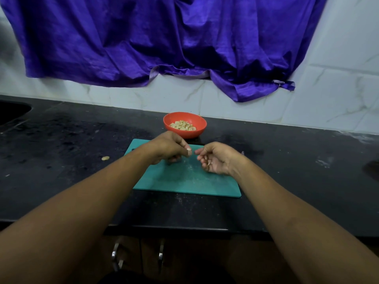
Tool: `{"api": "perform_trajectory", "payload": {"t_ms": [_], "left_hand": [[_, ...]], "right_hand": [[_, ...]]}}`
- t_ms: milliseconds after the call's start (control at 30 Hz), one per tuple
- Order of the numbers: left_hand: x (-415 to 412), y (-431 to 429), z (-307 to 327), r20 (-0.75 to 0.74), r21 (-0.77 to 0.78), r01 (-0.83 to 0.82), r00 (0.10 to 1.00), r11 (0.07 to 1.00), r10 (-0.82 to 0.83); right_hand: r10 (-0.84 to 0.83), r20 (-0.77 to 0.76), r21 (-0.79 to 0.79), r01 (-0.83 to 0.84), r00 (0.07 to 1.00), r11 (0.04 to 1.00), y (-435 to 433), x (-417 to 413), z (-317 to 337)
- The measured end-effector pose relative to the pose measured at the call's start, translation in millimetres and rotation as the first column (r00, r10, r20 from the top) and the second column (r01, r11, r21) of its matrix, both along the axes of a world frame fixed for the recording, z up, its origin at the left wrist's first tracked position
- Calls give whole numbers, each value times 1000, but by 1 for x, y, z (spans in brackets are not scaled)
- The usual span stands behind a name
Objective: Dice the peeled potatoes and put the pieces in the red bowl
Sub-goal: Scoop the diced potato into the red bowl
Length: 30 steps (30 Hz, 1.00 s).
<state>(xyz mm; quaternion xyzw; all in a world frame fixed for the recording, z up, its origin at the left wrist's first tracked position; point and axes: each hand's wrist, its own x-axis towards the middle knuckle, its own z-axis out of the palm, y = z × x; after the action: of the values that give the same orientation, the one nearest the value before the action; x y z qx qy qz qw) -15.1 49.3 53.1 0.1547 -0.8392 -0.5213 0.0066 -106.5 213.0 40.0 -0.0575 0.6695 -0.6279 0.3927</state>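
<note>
Board (184, 181) under left hand (169, 148), right hand (217, 158), fingers (184, 146) curled (grasp unclear); red bowl (198, 132) beyond.

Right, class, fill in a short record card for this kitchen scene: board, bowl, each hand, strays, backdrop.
board: teal cutting board on black counter; no whole potato showing
bowl: red bowl behind the board, holding diced potato pieces
left hand: over the board, fingers curled, grip unclear
right hand: over the board, fingers loosely curled
stray: pale piece on counter, left of board
backdrop: purple cloth over tiled wall
</note>
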Motion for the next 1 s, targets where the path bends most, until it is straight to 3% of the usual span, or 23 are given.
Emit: {"api": "perform_trajectory", "payload": {"t_ms": [67, 167, 300, 567, 733, 1000], "left_hand": [[-2, 3, 6, -47, 4, -1, 999, 1000, 2], [-2, 8, 12, -64, -111, -10, 998, 994, 3], [-2, 6, 15, -77, -209, -83, 995, 974, 69], [3, 3, 16, 46, -123, -110, 992, 986, 116], [8, -2, 20, 106, 13, -112, 988, 994, 110], [18, -10, 12, 71, 173, -117, 992, 978, 106]], "right_hand": [[-1, 90, -40, 5, 996, 999, -5, 6, -1], [-27, 223, -156, 63, 974, 986, -13, 15, 0], [-22, 289, -266, 102, 957, 959, -19, 22, 2], [10, 210, -280, 51, 978, 959, -26, 33, -1], [11, 203, -259, 43, 979, 965, -26, 38, 3], [-72, 190, -206, 111, 979, 972, -27, 38, 7]]}}
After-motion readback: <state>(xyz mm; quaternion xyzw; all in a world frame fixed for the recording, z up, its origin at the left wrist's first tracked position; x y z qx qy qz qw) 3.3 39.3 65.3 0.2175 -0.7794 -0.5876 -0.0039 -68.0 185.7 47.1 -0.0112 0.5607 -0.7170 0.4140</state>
